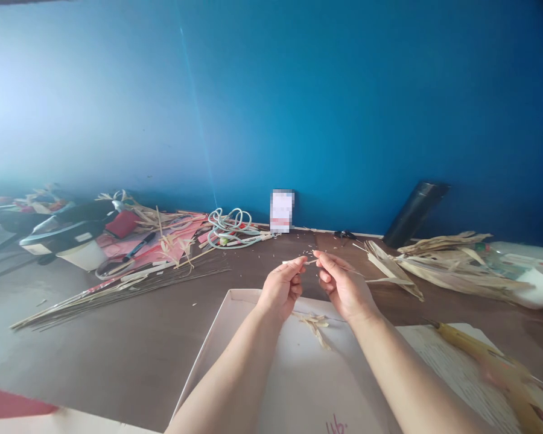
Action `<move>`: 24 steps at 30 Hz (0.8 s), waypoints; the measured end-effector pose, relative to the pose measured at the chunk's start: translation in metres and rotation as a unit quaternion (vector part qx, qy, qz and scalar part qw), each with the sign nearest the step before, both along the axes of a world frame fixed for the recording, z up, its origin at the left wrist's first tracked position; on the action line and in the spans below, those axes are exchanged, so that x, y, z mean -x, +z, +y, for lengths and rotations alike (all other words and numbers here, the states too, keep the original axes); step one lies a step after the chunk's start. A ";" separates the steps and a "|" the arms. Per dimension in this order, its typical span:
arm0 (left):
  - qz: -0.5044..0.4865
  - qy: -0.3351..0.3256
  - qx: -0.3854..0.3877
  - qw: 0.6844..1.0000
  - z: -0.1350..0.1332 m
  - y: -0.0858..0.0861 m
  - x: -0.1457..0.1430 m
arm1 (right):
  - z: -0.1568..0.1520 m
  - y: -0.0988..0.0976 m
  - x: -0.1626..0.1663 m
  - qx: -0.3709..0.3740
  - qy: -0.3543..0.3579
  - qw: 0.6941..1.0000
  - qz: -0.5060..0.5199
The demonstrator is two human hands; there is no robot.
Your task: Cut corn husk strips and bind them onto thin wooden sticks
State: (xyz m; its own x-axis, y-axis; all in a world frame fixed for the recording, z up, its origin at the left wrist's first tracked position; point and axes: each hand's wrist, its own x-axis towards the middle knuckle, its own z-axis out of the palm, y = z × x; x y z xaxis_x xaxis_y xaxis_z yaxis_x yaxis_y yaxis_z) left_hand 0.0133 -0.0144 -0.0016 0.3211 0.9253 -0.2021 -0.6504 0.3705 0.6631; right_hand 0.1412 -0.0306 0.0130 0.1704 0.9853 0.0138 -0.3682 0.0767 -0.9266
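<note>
My left hand [283, 286] is closed in a pinch above the far part of a white box lid [253, 361]. Facing it, my right hand [341, 283] pinches too, and a thin pale strip of dried husk [311, 262] runs between the fingertips of both. A narrow tail of it seems to stick out past each hand. Below the hands, a small bunch of dried husk pieces [317, 328] lies in the lid. Tiny pale scraps [308, 248] are scattered on the dark table [181, 337] just beyond my fingers.
At right lie dried corn husks [452, 265], a plastic bottle [516, 256], a yellow glue gun [489, 355] on printed paper [434, 343], and a leaning black cylinder [414, 214]. At left are a coiled pale cable [233, 229], thin wires [131, 292] and a clutter of husks. A phone [282, 211] leans against the blue wall.
</note>
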 end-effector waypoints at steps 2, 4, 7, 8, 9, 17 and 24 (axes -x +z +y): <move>0.028 0.002 -0.011 1.000 0.000 0.000 0.000 | 0.000 0.000 -0.001 0.005 0.001 1.000 -0.007; 0.043 0.004 -0.019 0.999 -0.001 0.001 0.000 | 0.001 -0.001 -0.003 0.009 0.003 1.000 -0.019; 0.052 0.017 -0.023 0.998 -0.001 0.001 0.000 | 0.001 -0.001 -0.005 0.008 0.006 1.000 -0.026; 0.053 0.024 -0.023 0.998 0.000 0.001 0.000 | 0.001 -0.001 -0.005 0.006 0.010 1.000 -0.026; 0.053 0.029 -0.022 0.998 0.000 0.001 0.000 | 0.000 0.000 -0.005 0.005 0.015 1.000 -0.024; 0.024 0.021 0.008 0.999 0.002 0.000 0.001 | -0.002 -0.001 0.001 0.009 0.044 0.998 -0.041; 0.128 0.071 -0.047 0.988 0.000 0.005 0.001 | 0.002 -0.004 -0.004 0.018 -0.007 1.000 -0.021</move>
State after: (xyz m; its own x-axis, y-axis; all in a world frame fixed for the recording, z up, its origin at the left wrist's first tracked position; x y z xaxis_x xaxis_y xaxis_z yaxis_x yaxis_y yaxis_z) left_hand 0.0120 -0.0148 0.0030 0.1360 0.9759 -0.1707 -0.4977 0.2163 0.8399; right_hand 0.1453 -0.0281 0.0086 0.1841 0.9828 -0.0149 -0.3289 0.0473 -0.9432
